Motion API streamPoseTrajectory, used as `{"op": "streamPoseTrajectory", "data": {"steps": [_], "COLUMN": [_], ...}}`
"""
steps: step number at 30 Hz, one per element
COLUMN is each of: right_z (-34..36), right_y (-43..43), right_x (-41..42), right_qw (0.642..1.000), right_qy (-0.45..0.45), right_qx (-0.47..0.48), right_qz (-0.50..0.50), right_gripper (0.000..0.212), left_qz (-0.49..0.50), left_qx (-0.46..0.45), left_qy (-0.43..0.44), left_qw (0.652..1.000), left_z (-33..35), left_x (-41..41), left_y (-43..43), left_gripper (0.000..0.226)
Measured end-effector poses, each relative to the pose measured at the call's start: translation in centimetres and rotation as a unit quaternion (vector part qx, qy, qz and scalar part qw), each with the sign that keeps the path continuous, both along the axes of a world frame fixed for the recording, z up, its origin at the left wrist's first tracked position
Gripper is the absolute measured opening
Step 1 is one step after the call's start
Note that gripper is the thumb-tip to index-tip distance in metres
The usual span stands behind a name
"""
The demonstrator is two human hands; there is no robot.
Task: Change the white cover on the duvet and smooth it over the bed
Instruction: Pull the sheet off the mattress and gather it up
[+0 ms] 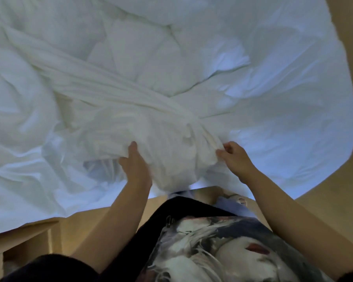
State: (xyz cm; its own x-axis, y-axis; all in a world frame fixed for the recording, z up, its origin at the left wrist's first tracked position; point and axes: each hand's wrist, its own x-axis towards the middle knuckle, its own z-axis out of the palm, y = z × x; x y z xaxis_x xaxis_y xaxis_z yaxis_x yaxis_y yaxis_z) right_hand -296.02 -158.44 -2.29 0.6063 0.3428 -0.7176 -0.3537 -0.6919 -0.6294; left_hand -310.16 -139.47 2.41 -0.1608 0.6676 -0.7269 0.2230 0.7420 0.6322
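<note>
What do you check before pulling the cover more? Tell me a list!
1. Grip of left hand on cover: ok, fingers curl under the bunch.
2. Grip of right hand: ok, it pinches the cover.
3. Is the cover smooth: not ok, bunched and twisted.
4. Is the duvet flat: not ok, rumpled.
5. Is the cover's opening found: cannot tell.

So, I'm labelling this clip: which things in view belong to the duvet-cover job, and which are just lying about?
In the job: white cover, bunched and gripped by left hand and right hand; quilted duvet; bed.
Just about: wooden unit at lower left; wooden floor.
</note>
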Motion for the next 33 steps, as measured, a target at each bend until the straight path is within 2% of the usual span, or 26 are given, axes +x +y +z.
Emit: {"op": "streamPoseTrajectory", "data": {"steps": [2, 5, 7, 9, 11, 13, 16, 17, 18, 21, 26, 30, 33], "right_z": [0.4, 1.2, 1.7, 2.5, 3.5, 4.9, 6.9, 7.4, 7.7, 7.8, 7.9, 8.0, 7.8], "right_y": [-1.9, -6.2, -10.1, -14.9, -20.7, -26.8, -34.0, -35.6, -37.0, -39.2, -39.7, -39.0, -37.7], "right_x": [1.1, 3.7, 6.2, 8.8, 11.8, 15.0, 19.8, 21.3, 22.7, 27.4, 35.5, 42.9, 47.8], "right_qw": [1.000, 1.000, 0.999, 0.999, 0.996, 0.985, 0.969, 0.966, 0.963, 0.958, 0.949, 0.924, 0.898], "right_qy": [0.001, -0.004, -0.015, -0.032, -0.073, -0.142, -0.209, -0.218, -0.223, -0.236, -0.218, -0.207, -0.208], "right_qx": [0.010, 0.019, 0.029, 0.028, -0.004, -0.059, -0.101, -0.113, -0.121, -0.123, -0.117, -0.131, -0.123], "right_qz": [0.007, 0.004, -0.005, 0.007, 0.042, 0.079, 0.083, 0.084, 0.090, 0.109, 0.197, 0.294, 0.367], "right_gripper": [0.009, 0.013, 0.013, 0.014, 0.018, 0.021, 0.024, 0.026, 0.027, 0.029, 0.036, 0.040, 0.039], "left_qz": [-0.082, -0.217, -0.322, -0.424, -0.541, -0.659, -0.826, -0.846, -0.855, -0.856, -0.833, -0.823, -0.809], "left_qx": [-0.013, -0.010, -0.002, -0.016, -0.024, -0.009, 0.080, 0.096, 0.092, 0.079, 0.103, 0.087, 0.067], "left_qy": [0.064, 0.066, 0.054, 0.021, 0.003, 0.022, 0.150, 0.170, 0.168, 0.139, 0.163, 0.202, 0.185], "left_qw": [0.994, 0.974, 0.945, 0.905, 0.841, 0.752, 0.537, 0.496, 0.482, 0.492, 0.518, 0.523, 0.555], "left_z": [0.0, 0.2, 0.7, 1.0, 1.1, 0.9, 0.7, 0.9, 1.0, 1.3, 0.8, -0.2, -0.5], "left_x": [2.1, 6.4, 10.2, 14.2, 18.1, 21.4, 25.8, 27.1, 28.4, 33.0, 39.7, 45.4, 49.3], "left_y": [-3.7, -9.3, -13.4, -17.9, -22.4, -26.6, -31.5, -32.8, -34.1, -36.6, -37.7, -38.1, -39.1], "left_gripper": [0.056, 0.056, 0.052, 0.038, 0.023, 0.021, 0.041, 0.045, 0.047, 0.047, 0.047, 0.047, 0.047]}}
